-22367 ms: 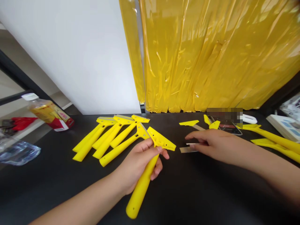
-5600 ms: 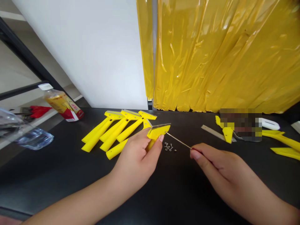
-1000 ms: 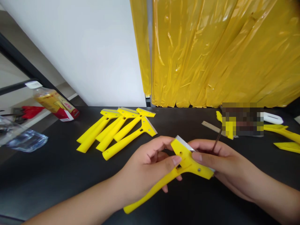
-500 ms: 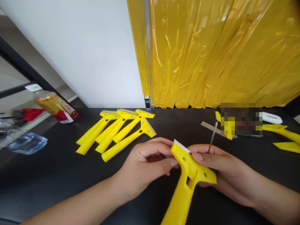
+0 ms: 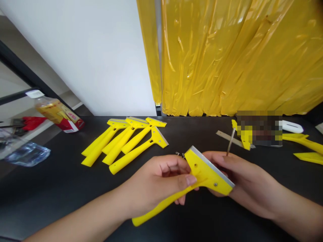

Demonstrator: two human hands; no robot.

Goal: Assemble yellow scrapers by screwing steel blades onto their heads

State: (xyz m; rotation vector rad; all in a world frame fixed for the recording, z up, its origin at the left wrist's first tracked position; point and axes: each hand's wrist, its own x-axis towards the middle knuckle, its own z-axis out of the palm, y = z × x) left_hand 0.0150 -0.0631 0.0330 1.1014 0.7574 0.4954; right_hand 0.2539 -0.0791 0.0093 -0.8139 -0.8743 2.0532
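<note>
My left hand [image 5: 161,185] pinches a yellow scraper [image 5: 212,171] at its neck, thumb on top. The scraper's handle slants down to the left under that hand. A metal blade lines the upper edge of its wide head. One of the head's two holes shows a screw; the other looks bare. Curled behind the right end of the head, my right hand [image 5: 242,171] keeps hold of a thin screwdriver [image 5: 230,143], shaft pointing up, handle hidden in the palm. Whether these fingers touch the scraper I cannot tell. Small screws [image 5: 180,154] lie just beyond the head.
Several yellow scrapers [image 5: 133,141] lie at the left on the black table [image 5: 75,198]. Right back are a flat metal blade [image 5: 228,138], more yellow parts [image 5: 302,141], a white case [image 5: 292,126] and a blurred-out patch. A drink bottle [image 5: 59,112] stands tilted-looking at left.
The scraper has turned, its handle swinging left and its blade edge now facing up and right. My left hand has shifted onto its neck; my right thumb has come off the head. Screws have come into view.
</note>
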